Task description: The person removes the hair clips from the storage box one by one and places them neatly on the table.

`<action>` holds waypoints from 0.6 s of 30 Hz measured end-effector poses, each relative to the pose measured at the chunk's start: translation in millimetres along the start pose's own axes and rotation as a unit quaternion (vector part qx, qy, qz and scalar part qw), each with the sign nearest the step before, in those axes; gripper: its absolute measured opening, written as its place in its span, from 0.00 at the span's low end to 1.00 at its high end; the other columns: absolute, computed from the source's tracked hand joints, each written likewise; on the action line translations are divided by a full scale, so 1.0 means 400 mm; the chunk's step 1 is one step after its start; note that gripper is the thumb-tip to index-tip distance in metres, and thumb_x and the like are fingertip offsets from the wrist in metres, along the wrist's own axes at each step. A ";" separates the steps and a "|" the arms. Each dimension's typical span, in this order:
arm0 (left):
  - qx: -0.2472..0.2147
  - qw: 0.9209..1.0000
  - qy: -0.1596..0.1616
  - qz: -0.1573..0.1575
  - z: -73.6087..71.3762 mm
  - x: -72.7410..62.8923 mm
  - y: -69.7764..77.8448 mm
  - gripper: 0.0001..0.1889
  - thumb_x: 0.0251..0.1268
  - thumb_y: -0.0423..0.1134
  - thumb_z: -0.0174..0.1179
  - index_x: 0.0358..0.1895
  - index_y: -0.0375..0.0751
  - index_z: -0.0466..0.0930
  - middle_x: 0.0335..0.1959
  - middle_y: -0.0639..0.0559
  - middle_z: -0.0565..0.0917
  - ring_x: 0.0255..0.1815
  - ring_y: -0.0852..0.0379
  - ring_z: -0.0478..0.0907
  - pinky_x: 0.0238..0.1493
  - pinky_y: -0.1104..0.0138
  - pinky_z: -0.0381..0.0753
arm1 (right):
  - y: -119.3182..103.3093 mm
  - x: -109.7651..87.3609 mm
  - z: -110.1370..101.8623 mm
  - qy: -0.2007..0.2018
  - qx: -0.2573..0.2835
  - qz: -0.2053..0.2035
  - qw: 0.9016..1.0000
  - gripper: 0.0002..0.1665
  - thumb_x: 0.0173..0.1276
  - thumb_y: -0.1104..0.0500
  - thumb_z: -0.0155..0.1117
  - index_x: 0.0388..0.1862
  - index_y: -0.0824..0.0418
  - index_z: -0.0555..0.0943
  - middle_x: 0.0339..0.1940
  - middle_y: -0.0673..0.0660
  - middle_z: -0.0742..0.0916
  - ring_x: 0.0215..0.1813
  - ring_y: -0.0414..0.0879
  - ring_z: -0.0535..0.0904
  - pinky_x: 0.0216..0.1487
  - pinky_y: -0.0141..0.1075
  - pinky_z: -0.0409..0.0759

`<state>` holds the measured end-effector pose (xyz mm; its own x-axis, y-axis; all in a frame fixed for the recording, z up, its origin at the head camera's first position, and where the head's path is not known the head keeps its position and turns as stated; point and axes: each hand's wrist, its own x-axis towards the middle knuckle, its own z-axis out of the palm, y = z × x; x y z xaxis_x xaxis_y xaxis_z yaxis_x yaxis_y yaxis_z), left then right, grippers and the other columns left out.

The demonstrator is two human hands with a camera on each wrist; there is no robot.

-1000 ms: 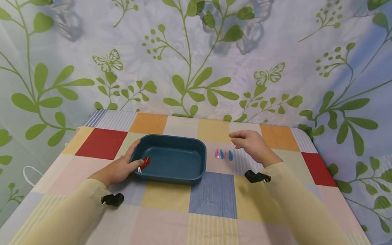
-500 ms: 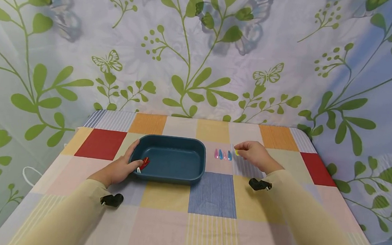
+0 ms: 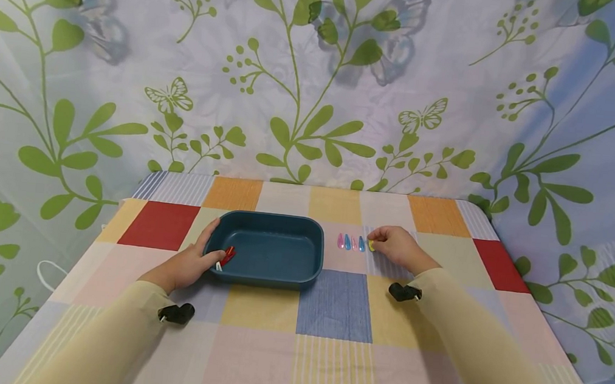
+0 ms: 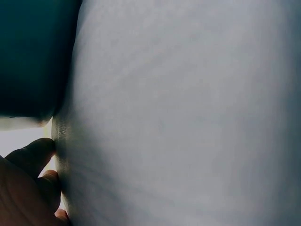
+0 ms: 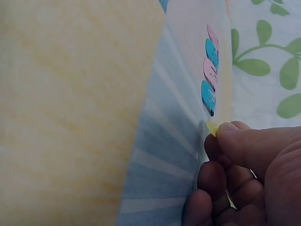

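Note:
Between thumb and index finger, my right hand (image 3: pixel 395 247) pinches a yellow hair clip (image 5: pixel 212 128), close over the cloth at the right end of a row. That row is made of a pink clip (image 3: pixel 340 240), a blue clip (image 3: pixel 347 242), another pink clip (image 5: pixel 209 74) and another blue clip (image 5: pixel 208 97), lying side by side. My left hand (image 3: pixel 184 266) holds the left side of a dark teal rectangular tray (image 3: pixel 311 278), thumb over the rim and fingers along the outside. Red clips (image 3: pixel 229 252) and something small and white (image 3: pixel 218 266) lie in the tray beside the thumb.
A patchwork cloth (image 3: pixel 336 304) covers the table. Behind it hangs a leaf-patterned curtain (image 3: pixel 295 81). A white cable loop (image 3: pixel 47 276) shows off the left edge. Black wrist cameras are worn at both cuffs.
My right hand has come down and nearer with the yellow hair clip, to the right end of the row. The left hand and the tray have stayed in place.

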<state>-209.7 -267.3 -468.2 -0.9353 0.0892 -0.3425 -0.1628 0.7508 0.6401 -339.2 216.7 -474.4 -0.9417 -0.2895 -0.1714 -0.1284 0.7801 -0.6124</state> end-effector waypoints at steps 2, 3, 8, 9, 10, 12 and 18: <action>0.000 1.000 -0.001 -0.003 0.000 0.000 0.000 0.47 0.77 0.65 0.48 0.85 0.72 0.23 0.87 0.33 0.44 0.83 0.16 0.36 0.70 0.19 0.55 | -0.002 0.000 0.002 -0.002 -0.001 -0.001 1.000 0.13 0.76 0.62 0.63 0.55 0.64 0.87 0.48 0.59 0.90 0.48 0.50 0.82 0.57 0.46 0.81; 0.000 1.000 -0.001 -0.004 0.001 0.000 0.000 0.47 0.77 0.65 0.48 0.85 0.73 0.23 0.87 0.33 0.44 0.83 0.17 0.35 0.70 0.19 0.55 | -0.003 0.000 0.003 -0.003 -0.001 -0.003 1.000 0.13 0.76 0.62 0.63 0.55 0.64 0.86 0.47 0.59 0.89 0.48 0.50 0.82 0.56 0.45 0.81; 0.001 1.000 -0.001 -0.004 0.001 0.000 0.001 0.48 0.77 0.65 0.49 0.85 0.72 0.23 0.87 0.33 0.44 0.83 0.17 0.36 0.70 0.20 0.56 | -0.008 -0.003 0.008 -0.008 0.001 -0.007 1.000 0.13 0.76 0.62 0.64 0.55 0.64 0.86 0.45 0.58 0.89 0.47 0.50 0.81 0.54 0.43 0.81; 0.002 1.000 -0.001 -0.005 0.001 0.000 0.001 0.48 0.77 0.65 0.49 0.85 0.72 0.23 0.87 0.33 0.44 0.83 0.17 0.36 0.70 0.20 0.57 | -0.008 -0.004 0.008 -0.009 -0.001 -0.010 1.000 0.13 0.76 0.62 0.64 0.54 0.65 0.86 0.45 0.58 0.89 0.47 0.50 0.81 0.53 0.43 0.81; 0.002 1.000 -0.001 -0.005 0.001 0.001 0.001 0.48 0.76 0.65 0.49 0.85 0.72 0.23 0.87 0.33 0.44 0.83 0.17 0.36 0.70 0.20 0.57 | -0.009 -0.005 0.009 -0.008 0.000 -0.008 1.000 0.13 0.76 0.62 0.64 0.54 0.64 0.86 0.45 0.58 0.89 0.47 0.50 0.81 0.53 0.42 0.81; 0.001 1.000 -0.001 -0.005 0.001 0.001 0.002 0.48 0.76 0.65 0.49 0.85 0.73 0.23 0.87 0.32 0.45 0.83 0.17 0.36 0.69 0.20 0.57 | -0.012 -0.007 0.008 -0.008 -0.001 -0.008 1.000 0.13 0.76 0.62 0.64 0.54 0.64 0.86 0.45 0.58 0.89 0.47 0.50 0.81 0.54 0.43 0.81; -0.002 1.000 -0.003 -0.003 0.000 0.002 0.000 0.48 0.76 0.65 0.49 0.85 0.73 0.23 0.87 0.32 0.45 0.83 0.17 0.36 0.70 0.20 0.57 | -0.015 -0.011 0.009 -0.008 -0.004 0.001 1.000 0.13 0.76 0.62 0.64 0.55 0.64 0.86 0.47 0.59 0.89 0.49 0.51 0.80 0.57 0.45 0.81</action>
<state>-210.4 -267.3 -468.5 -0.9328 0.0886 -0.3493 -0.1689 0.7489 0.6409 -333.2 211.2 -472.7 -0.9367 -0.2969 -0.1856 -0.1288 0.7850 -0.6060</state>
